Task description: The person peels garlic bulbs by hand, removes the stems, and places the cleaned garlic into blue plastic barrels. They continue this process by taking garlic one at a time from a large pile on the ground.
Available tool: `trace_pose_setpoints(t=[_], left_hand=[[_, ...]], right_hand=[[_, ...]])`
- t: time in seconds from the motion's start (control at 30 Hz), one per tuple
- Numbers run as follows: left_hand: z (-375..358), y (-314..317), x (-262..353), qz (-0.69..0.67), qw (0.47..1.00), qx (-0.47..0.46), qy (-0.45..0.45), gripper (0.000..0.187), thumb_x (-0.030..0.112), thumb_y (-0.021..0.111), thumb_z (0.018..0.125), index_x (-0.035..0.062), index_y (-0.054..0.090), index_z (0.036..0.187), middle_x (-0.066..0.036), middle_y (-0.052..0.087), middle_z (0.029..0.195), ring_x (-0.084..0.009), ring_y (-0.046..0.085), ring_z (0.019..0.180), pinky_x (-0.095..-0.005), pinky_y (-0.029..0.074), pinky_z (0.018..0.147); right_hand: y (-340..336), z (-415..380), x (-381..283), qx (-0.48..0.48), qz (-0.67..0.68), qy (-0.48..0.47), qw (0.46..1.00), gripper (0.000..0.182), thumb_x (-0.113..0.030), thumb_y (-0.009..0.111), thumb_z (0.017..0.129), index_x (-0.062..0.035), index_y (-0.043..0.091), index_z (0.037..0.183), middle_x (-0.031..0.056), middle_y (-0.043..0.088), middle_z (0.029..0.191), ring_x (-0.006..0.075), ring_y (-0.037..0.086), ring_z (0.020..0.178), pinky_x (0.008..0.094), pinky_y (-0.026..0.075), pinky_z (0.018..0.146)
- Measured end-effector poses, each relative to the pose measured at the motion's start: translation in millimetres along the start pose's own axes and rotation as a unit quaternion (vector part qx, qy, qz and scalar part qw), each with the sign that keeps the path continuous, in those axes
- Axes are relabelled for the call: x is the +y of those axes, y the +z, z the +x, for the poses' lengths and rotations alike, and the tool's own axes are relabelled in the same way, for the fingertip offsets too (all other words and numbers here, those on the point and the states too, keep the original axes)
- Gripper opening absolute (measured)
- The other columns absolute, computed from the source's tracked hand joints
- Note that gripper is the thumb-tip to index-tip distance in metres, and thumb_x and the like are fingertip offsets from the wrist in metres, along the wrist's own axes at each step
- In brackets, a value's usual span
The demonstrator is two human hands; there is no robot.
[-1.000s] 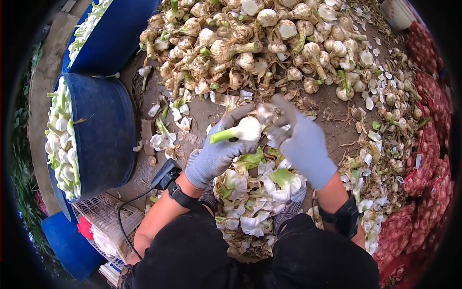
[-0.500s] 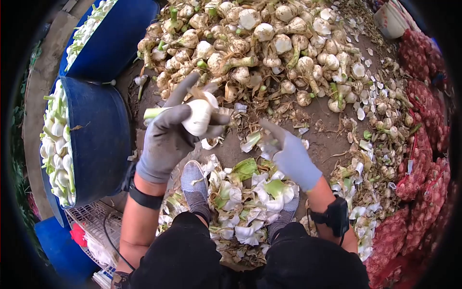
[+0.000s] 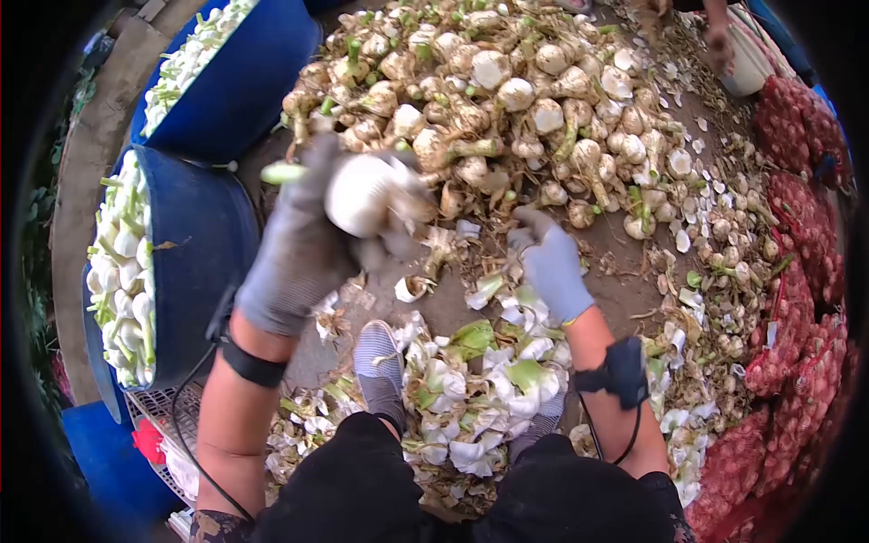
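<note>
My left hand [image 3: 312, 240], in a grey glove, is closed round a white garlic bulb [image 3: 359, 195]; a green stem end sticks out to the left and loose brown skin hangs at the right. Motion blurs its fingers. My right hand [image 3: 552, 267], also gloved, is apart from the bulb, over the peeled skins, with its fingers curled together; whatever they hold, if anything, is too small to make out. Ahead lies a big heap of unpeeled garlic [image 3: 489, 100]. White and green skins [image 3: 484, 389] lie between my feet.
Two blue tubs of cleaned garlic, a near one [image 3: 195, 262] and a far one [image 3: 240, 77], stand at the left. Red net sacks [image 3: 797, 262] line the right side. Another person's hand [image 3: 720, 45] shows at the top right. Small bulbs [image 3: 724, 262] lie at the right.
My left hand has moved left and nearer the camera with the bulb. My right hand's spread fingers have curled in. The other person's hand has come into view at the top right.
</note>
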State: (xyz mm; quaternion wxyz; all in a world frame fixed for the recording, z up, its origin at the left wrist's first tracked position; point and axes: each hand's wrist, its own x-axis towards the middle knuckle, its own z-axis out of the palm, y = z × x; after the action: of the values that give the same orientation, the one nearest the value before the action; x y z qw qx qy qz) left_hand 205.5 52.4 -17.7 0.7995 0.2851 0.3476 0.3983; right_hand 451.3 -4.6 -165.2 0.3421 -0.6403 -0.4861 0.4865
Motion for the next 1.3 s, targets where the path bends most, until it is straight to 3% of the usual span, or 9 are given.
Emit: trace_pose_setpoints(t=[0.17,0.37,0.43,0.5,0.63,0.77,1.03,1.17,1.3], left_hand=[[1.4,-4.9,-35.4,0.011,0.995,-0.043,-0.09,0.081,0.067,0.041,0.092,0.003,0.036,0.143,-0.013,0.068,0.1,-0.0233,0.069,0.063,-0.0239,0.051,0.045],[-6.7,-9.4,-55.4,0.059,0.988,-0.048,-0.134,0.057,0.05,0.038,0.101,0.0142,0.035,0.146,-0.009,0.065,0.11,-0.0178,0.065,0.096,-0.0351,0.052,0.088],[-9.2,-49.7,-72.7,0.446,0.873,-0.104,0.167,0.055,0.045,0.04,0.101,0.0128,0.035,0.146,-0.012,0.059,0.122,-0.0175,0.064,0.098,-0.0339,0.052,0.088],[-20.8,-53.1,-47.4,0.214,0.975,0.023,-0.054,0.045,0.027,0.049,0.097,0.0056,0.04,0.136,-0.007,0.062,0.092,-0.018,0.064,0.088,-0.0324,0.055,0.08],[5.9,-92.5,90.0,0.252,0.915,0.124,0.29,0.047,0.049,0.04,0.1,0.0048,0.051,0.114,-0.014,0.062,0.106,-0.0316,0.064,0.097,-0.0486,0.053,0.089],[8.6,-53.2,144.4,-0.065,0.966,0.108,0.227,0.036,0.03,0.048,0.1,0.0031,0.055,0.123,-0.013,0.06,0.117,-0.0258,0.064,0.099,-0.0389,0.051,0.09],[13.9,-61.6,-89.7,0.306,0.942,0.055,-0.124,0.052,0.031,0.062,0.092,0.0026,0.048,0.134,-0.012,0.06,0.117,-0.018,0.064,0.096,-0.028,0.055,0.08],[-4.6,-43.8,-146.1,0.531,0.827,0.081,0.167,0.067,0.009,0.074,0.079,0.0039,0.044,0.139,-0.009,0.058,0.124,-0.018,0.056,0.109,-0.0304,0.044,0.096],[-9.0,-24.9,-146.8,0.267,0.962,0.026,0.054,0.068,-0.001,0.075,0.075,0.0032,0.046,0.136,-0.007,0.059,0.122,-0.0127,0.054,0.112,-0.0276,0.042,0.097]], right_hand=[[1.0,0.3,-89.2,-0.149,0.466,-0.005,0.872,0.049,-0.011,0.064,0.091,-0.0055,0.048,0.136,0.0086,0.057,0.121,0.0131,0.058,0.095,0.025,0.048,0.082],[20.4,-22.3,-102.6,-0.116,-0.322,-0.204,0.917,0.04,-0.028,0.07,0.078,-0.0083,0.065,0.113,0.0157,0.065,0.095,0.0349,0.062,0.093,0.043,0.05,0.078],[21.8,-30.2,-85.4,-0.129,-0.437,-0.212,0.865,0.036,-0.027,0.068,0.078,-0.011,0.066,0.11,0.0129,0.065,0.09,0.0334,0.063,0.09,0.0434,0.05,0.074],[16.0,-40.7,-52.4,-0.144,-0.462,-0.244,0.841,0.035,-0.028,0.069,0.078,-0.0118,0.066,0.109,0.0119,0.065,0.087,0.033,0.063,0.088,0.0435,0.051,0.073],[3.9,-42.7,-20.0,-0.233,-0.387,-0.111,0.885,0.042,-0.031,0.071,0.075,-0.0123,0.064,0.113,0.0149,0.065,0.088,0.0338,0.063,0.088,0.0459,0.051,0.072],[-14.7,-3.1,5.4,-0.024,-0.312,-0.006,0.95,0.042,-0.037,0.064,0.083,-0.0102,0.064,0.115,0.0205,0.066,0.106,0.0384,0.063,0.098,0.0457,0.05,0.085],[20.9,66.3,30.4,0.105,-0.269,-0.044,0.956,0.036,-0.029,0.067,0.083,-0.0048,0.064,0.109,0.0188,0.069,0.088,0.0387,0.065,0.083,0.0432,0.051,0.074],[18.6,1.1,-21.4,-0.03,0.186,0.192,0.963,0.036,-0.032,0.067,0.089,-0.0012,0.063,0.108,0.0086,0.067,0.074,0.0231,0.066,0.069,0.0318,0.052,0.064],[12.1,-31.4,-8.4,-0.066,0.195,0.12,0.971,0.038,-0.033,0.063,0.093,0.0021,0.061,0.107,0.0044,0.065,0.073,0.011,0.061,0.062,0.0246,0.048,0.055]])
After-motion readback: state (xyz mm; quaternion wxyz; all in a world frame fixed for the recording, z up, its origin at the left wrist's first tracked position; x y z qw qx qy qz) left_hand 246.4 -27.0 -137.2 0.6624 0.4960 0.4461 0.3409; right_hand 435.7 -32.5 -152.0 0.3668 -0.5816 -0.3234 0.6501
